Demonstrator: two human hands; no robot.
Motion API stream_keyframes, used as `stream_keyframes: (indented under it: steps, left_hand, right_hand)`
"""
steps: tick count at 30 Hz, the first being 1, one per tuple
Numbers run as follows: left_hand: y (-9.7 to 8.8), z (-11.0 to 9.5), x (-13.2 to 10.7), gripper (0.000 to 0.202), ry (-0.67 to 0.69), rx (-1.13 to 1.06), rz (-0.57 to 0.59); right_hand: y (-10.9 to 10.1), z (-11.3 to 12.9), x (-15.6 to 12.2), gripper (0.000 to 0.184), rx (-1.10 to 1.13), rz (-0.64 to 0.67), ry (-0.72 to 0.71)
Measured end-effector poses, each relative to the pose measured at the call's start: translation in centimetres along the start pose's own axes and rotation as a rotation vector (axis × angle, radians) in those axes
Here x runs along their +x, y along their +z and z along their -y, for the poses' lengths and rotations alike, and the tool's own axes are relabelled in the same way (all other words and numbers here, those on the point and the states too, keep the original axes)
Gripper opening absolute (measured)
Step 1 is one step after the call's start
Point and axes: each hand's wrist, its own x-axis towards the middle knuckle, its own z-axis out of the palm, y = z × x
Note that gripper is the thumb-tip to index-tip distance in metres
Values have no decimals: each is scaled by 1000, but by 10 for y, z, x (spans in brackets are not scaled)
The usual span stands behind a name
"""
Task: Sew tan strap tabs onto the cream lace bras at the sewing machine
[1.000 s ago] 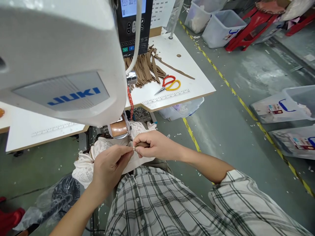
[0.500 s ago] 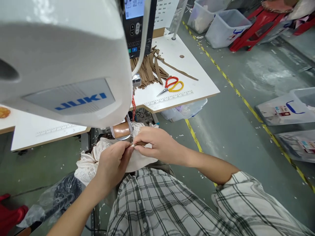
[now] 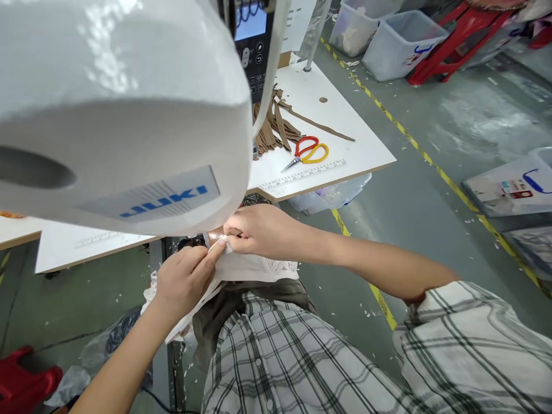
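Observation:
A big white JUKI sewing machine head fills the upper left. Just under its front edge my left hand and my right hand meet, both pinching the edge of a white lace garment that hangs down onto my lap. The fingertips of both hands press together on the fabric right at the machine's underside, where the needle area is hidden by the head. A thin strip at the pinch point is too small to name.
On the white table behind lie red-and-yellow scissors and a pile of brown strips. The machine's control panel stands above. Clear plastic bins sit on the floor, and one under the table. A yellow floor line runs diagonally.
Both hands have lifted the lace up and forward, under the machine head. The copper-coloured part under the head is now hidden, and the view has tilted closer to the machine.

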Motion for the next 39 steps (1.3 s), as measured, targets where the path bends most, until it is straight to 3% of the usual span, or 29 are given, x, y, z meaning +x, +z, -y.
stream_keyframes:
  steps: [2, 6, 9, 13, 15, 18, 22, 27, 33, 39]
  left_hand:
    - [-4, -5, 7, 42, -16, 59, 61]
    - [-15, -15, 18, 32, -104, 131, 158]
    - [-17, -4, 19, 33, -69, 78, 191]
    - [-11, 24, 15, 41, 173, 35, 229]
    - [-8, 28, 15, 39, 172, 49, 219]
    - [-9, 17, 19, 31, 88, 74, 187]
    - [-12, -11, 25, 30, -62, 148, 162]
    - [-12, -34, 31, 29, -226, 214, 173]
    - [-12, -39, 40, 22, -341, 184, 152]
    - [-12, -39, 42, 25, -357, 209, 151]
  right_hand:
    - [5, -1, -5, 17, -26, -56, -16]
    - [27, -5, -22, 22, -155, -374, -83]
    - [47, -8, -32, 23, -205, -542, -61]
    - [72, -11, -39, 27, -22, -515, 35]
    - [82, -13, -41, 38, 205, -494, 106]
    - [90, -15, -43, 60, 441, -545, 166]
    - [73, -16, -35, 40, 324, -522, 92]
    - [39, -23, -14, 31, 319, -409, 72]
    - [20, -31, 9, 22, 408, -273, 91]
    - [13, -32, 17, 24, 496, -254, 46]
